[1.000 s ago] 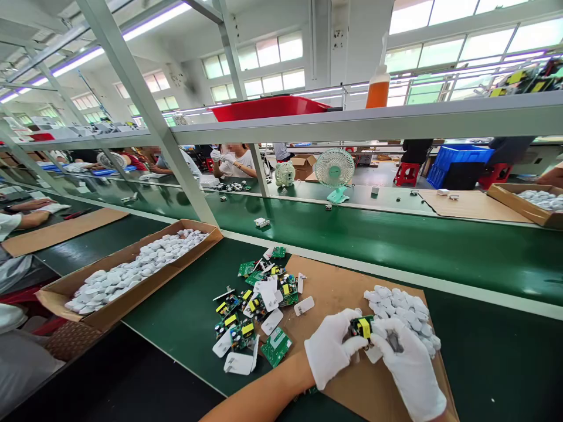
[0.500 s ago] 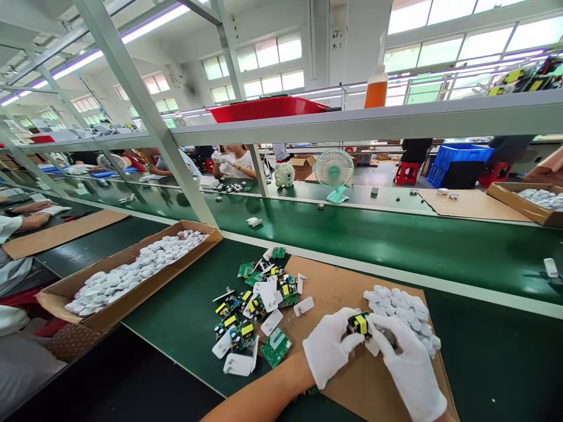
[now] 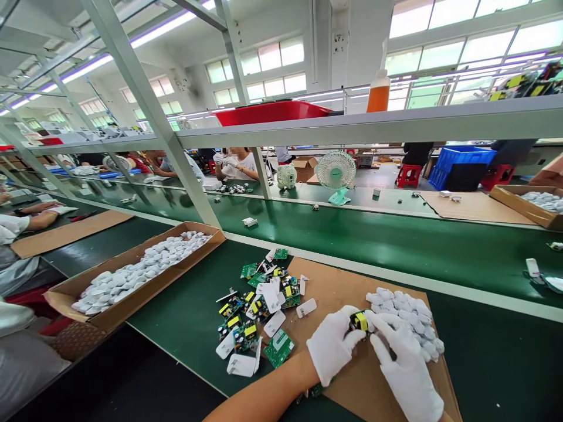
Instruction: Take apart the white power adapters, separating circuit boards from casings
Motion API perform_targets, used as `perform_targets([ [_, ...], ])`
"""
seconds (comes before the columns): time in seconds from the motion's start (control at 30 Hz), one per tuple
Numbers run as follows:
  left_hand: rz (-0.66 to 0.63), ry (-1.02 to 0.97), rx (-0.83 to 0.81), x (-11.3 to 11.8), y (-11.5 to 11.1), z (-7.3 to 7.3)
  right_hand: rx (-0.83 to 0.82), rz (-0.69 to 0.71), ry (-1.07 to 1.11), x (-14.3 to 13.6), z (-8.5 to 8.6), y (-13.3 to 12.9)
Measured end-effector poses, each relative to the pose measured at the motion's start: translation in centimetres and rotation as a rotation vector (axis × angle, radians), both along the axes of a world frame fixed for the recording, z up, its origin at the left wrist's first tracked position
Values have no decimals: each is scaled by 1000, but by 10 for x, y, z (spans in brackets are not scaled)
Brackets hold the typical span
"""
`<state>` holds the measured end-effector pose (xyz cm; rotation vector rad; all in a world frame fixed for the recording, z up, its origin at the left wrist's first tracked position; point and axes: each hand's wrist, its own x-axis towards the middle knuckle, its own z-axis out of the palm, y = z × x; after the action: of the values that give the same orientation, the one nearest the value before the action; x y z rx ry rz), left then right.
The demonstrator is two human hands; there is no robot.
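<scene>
My left hand [image 3: 332, 346], in a white glove, is closed on a small circuit board [image 3: 360, 320] with a yellow-wrapped transformer. The fingertips of my right hand [image 3: 402, 357], also gloved, are bent against the right end of this board, with the thumb held lower and a gap below the fingers. Their exact contact is partly hidden. Both hands are above a brown cardboard sheet [image 3: 329, 281]. Right behind my right hand lies a heap of white rounded pieces [image 3: 407, 313]. Left of my hands is a pile of green circuit boards [image 3: 279, 347] and white plug covers [image 3: 241, 364].
A long cardboard box [image 3: 176, 272] of white pieces stands to the left. Beyond the bench runs a green conveyor belt [image 3: 396, 234] carrying a few small parts. A green fan [image 3: 336, 173] stands behind it. A slanted metal post [image 3: 153, 117] and a shelf [image 3: 352, 126] cross the view.
My right thumb has moved away from the fingers, and the white piece seen under the board is out of sight. Parts on the belt have shifted left. The view has moved slightly.
</scene>
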<state>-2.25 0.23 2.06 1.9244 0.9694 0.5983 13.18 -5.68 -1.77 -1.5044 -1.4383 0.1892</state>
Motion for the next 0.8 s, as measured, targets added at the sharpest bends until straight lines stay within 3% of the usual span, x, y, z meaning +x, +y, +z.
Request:
perform_targets([
  [0.2,-98,-444,-296,-1,10,-12,-43,-50,102,17,7,5],
  [0.37,-344,-583,-516,-5,10,-13,-245,390,536,16,4,4],
  [0.43,-363,-568,-526,-6,10,-13,-229,435,548,12,0,4],
  [0.53,-306,-393,-405,-9,11,-14,-163,369,445,11,-3,7],
  [0.67,-135,-163,8,-12,12,-7,-121,277,402,18,-2,11],
  [0.8,-266,-197,295,-11,9,4,-78,170,343,18,-4,3],
])
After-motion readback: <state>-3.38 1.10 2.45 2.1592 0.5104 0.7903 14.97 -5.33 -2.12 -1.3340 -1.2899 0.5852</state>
